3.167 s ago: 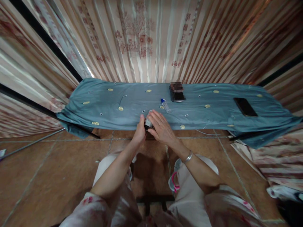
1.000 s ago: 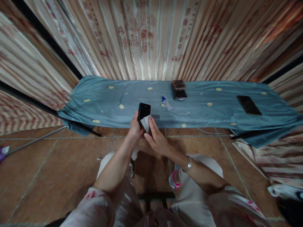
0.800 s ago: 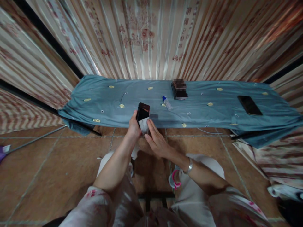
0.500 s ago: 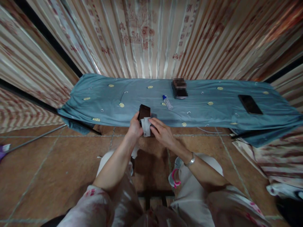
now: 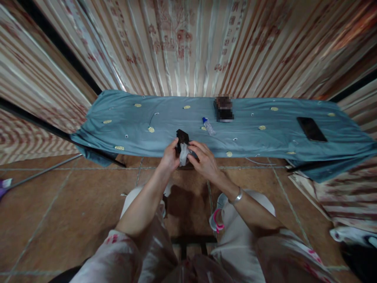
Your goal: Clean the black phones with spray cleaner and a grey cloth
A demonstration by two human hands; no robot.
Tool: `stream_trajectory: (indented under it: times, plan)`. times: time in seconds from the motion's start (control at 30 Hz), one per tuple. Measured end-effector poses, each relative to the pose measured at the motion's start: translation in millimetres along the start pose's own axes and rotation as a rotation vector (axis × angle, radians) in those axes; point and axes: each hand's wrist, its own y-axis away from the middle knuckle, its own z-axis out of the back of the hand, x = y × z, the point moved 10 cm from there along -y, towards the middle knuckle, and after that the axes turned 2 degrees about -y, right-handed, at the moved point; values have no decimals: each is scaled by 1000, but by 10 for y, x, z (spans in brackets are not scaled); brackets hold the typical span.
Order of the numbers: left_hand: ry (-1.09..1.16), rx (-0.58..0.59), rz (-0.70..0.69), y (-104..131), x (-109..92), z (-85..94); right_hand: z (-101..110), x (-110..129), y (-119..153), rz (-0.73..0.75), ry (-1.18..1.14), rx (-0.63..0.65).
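Observation:
My left hand (image 5: 171,155) is closed around a dark brown, boxy rectangular object (image 5: 182,136) that looks like a wallet or a small case; I cannot make out which. Between the thumb and fingers of my right hand (image 5: 204,158) is a light grey cloth (image 5: 184,153), pressed against the near side of the dark object. Both hands are just in front of the near edge of the covered table. Beyond them lies a small clear bottle with a blue cap (image 5: 209,126), on its side.
A blue-green patterned cloth (image 5: 132,122) covers the narrow table. A dark, partly pixelated object (image 5: 224,110) sits at the back. On the right lies a black phone (image 5: 312,129). Pleated curtains (image 5: 188,51) hang behind, and dark poles (image 5: 59,43) slant at the sides.
The dark object has turned and shifted slightly right in my left hand. The grey cloth is now more bunched, and the fingers of my right hand have moved up a little.

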Motion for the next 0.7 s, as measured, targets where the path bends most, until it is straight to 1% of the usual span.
stream_trajectory:
  times: [0.2,0.3,0.47,0.57,0.7]
  plan:
    - [-66,-6,-78,-33,9,26,28,40,-38,-14,-38,14]
    - [-70,-2,-68,-49,13,32,19,28,-54,-36,-52,33]
    - [-86,31,-7,-35,-16,25,38,-49,-72,-48,-67,53]
    - [-85,38,-12,-4,-42,8,49,-97,-74,-42,-79,79]
    - [-83,51,-13,16,23,-33,60,-173,-80,-62,-78,83]
